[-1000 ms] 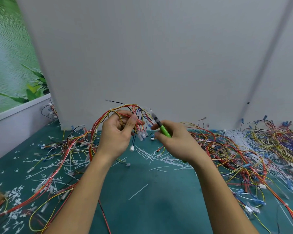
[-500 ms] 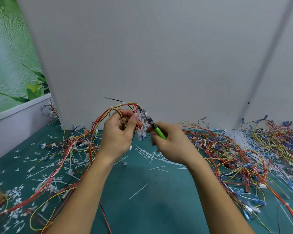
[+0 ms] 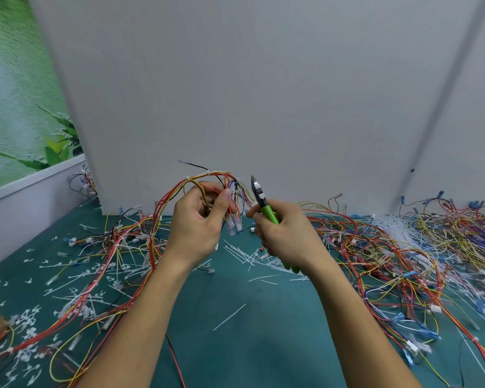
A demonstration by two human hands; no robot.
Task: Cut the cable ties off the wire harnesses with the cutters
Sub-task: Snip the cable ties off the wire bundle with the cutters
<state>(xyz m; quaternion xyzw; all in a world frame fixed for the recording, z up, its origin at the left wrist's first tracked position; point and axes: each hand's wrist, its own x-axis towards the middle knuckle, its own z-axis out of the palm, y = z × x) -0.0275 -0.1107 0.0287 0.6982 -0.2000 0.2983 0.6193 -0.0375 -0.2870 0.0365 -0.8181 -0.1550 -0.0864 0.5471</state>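
The left hand (image 3: 199,225) grips a red-and-yellow wire harness (image 3: 163,203) while the right hand (image 3: 286,233) grips green-handled cutters (image 3: 259,196), likely aiming for its white plastic tie (image 3: 209,172).

Left hand (image 3: 199,228) grips a wire harness (image 3: 207,180); right hand (image 3: 286,236) holds green-handled cutters (image 3: 263,203) just beside it, above the green table (image 3: 263,331).

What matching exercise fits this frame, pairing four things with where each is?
1. cutters
2. lifted wire harness
3. long white tie offcut
4. heap of harnesses

A. on the mat, centre foreground
B. in the left hand
C. on the mat, right side
D. in the right hand

Pairs: 1-D, 2-B, 3-A, 4-C.
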